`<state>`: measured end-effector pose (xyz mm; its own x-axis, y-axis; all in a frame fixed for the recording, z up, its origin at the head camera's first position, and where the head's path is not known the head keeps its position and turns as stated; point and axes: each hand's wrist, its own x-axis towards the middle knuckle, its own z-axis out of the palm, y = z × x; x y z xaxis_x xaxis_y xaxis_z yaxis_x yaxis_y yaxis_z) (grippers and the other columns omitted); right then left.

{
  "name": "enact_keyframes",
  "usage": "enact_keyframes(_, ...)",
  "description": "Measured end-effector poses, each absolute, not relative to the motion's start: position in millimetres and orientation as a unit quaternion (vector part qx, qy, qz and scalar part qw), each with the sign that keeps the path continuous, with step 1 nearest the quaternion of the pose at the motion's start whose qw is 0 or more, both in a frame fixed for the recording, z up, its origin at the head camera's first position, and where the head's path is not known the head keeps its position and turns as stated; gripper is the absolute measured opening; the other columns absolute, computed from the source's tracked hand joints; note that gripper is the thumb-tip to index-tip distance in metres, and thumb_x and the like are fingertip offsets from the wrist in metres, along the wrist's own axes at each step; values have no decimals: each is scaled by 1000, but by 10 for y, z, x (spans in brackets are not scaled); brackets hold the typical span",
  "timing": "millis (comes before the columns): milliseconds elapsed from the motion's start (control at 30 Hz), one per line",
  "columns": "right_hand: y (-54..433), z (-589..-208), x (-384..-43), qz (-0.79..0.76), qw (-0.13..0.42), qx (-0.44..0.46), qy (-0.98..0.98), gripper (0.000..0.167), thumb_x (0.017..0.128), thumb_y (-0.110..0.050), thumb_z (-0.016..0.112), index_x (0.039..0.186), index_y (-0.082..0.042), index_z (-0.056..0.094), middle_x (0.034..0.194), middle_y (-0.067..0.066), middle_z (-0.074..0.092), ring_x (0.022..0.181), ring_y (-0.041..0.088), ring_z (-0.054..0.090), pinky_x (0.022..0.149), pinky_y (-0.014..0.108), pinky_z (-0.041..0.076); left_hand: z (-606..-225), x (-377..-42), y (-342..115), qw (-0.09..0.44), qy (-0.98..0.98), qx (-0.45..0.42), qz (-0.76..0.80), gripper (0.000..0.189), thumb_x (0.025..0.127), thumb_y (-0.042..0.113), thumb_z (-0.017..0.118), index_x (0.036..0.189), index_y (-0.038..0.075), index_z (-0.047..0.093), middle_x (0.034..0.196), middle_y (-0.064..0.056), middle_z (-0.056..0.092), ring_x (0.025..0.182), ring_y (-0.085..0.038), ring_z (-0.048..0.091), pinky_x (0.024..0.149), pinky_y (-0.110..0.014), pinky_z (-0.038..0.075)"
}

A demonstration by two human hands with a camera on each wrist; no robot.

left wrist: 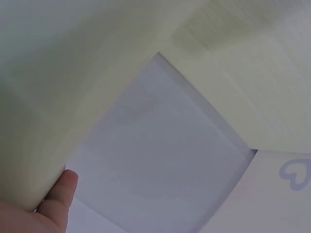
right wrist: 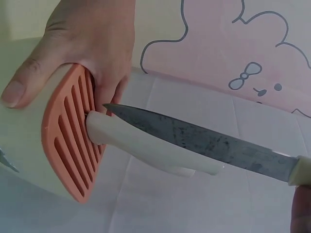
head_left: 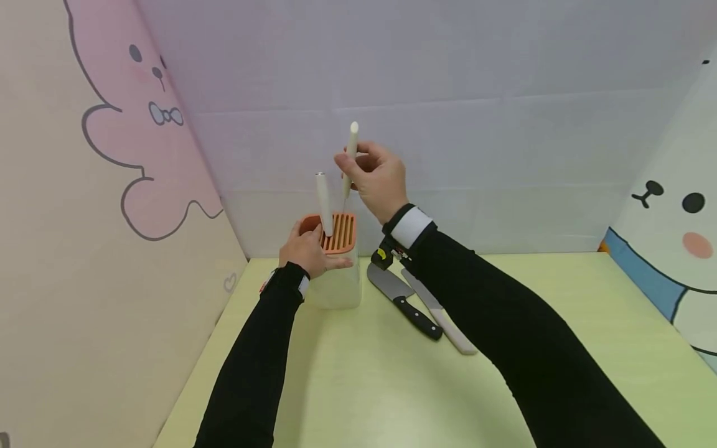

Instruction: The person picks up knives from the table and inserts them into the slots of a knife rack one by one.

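Observation:
My right hand (head_left: 381, 179) pinches the white handle of a kitchen knife (right wrist: 204, 141) above a knife block (head_left: 342, 283). The blade points down, its tip close over the slotted orange top (right wrist: 65, 141) in the right wrist view. My left hand (head_left: 307, 254) grips the pale block near its rim, thumb along the front and fingers around the far side. A white handle (head_left: 323, 202) stands up out of the slots, and the right wrist view shows two handle ends there. In the left wrist view, fingers (left wrist: 60, 194) curve against the block's wall.
Right of the block, a broad knife with a black handle (head_left: 417, 317) lies on the pale yellow table (head_left: 358, 392). Beside it lies a knife with a whitish handle (head_left: 456, 333), partly under my right forearm. Printed sheets wall the table's back and sides.

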<state>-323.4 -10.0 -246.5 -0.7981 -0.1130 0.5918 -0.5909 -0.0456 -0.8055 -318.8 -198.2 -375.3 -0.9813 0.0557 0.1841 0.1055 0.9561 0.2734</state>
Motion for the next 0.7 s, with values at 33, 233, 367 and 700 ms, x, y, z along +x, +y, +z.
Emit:
enact_keyframes(33, -137, -2470, -3243, 668, 179, 266, -672, 29, 95, -24, 76, 114, -3, 72, 93, 13, 72, 83, 22, 69, 77, 35, 62, -3751, -3186, -1982, 88, -985, -41, -145, 116, 71, 74, 80, 159, 11, 38, 149, -13, 55, 154, -34, 23, 114, -54, 39)
enact_keyframes(233, -273, -2539, -3296, 642, 189, 265, -694, 29, 95, -26, 76, 113, -4, 74, 89, 11, 72, 81, 19, 69, 74, 32, 62, -3722, -3161, -1965, 79, -986, -34, -143, 118, 70, 75, 79, 160, 11, 36, 152, -14, 53, 155, -35, 21, 112, -55, 42)
enact_keyframes(367, -335, -2584, -3314, 636, 183, 267, -701, 30, 96, -27, 75, 115, -4, 74, 90, 12, 74, 84, 21, 71, 74, 31, 61, -3714, -3149, -1961, 69, -988, -29, -138, 120, 71, 76, 77, 161, 11, 33, 153, -14, 51, 156, -34, 19, 112, -54, 42)
enact_keyframes(700, -398, -2666, -3321, 614, 167, 260, -726, 32, 96, -31, 75, 119, -9, 74, 92, 9, 74, 85, 22, 71, 76, 33, 60, -3725, -3156, -1978, 83, -988, -27, -124, 118, 72, 77, 77, 160, 11, 35, 148, -16, 56, 154, -34, 23, 110, -54, 44)
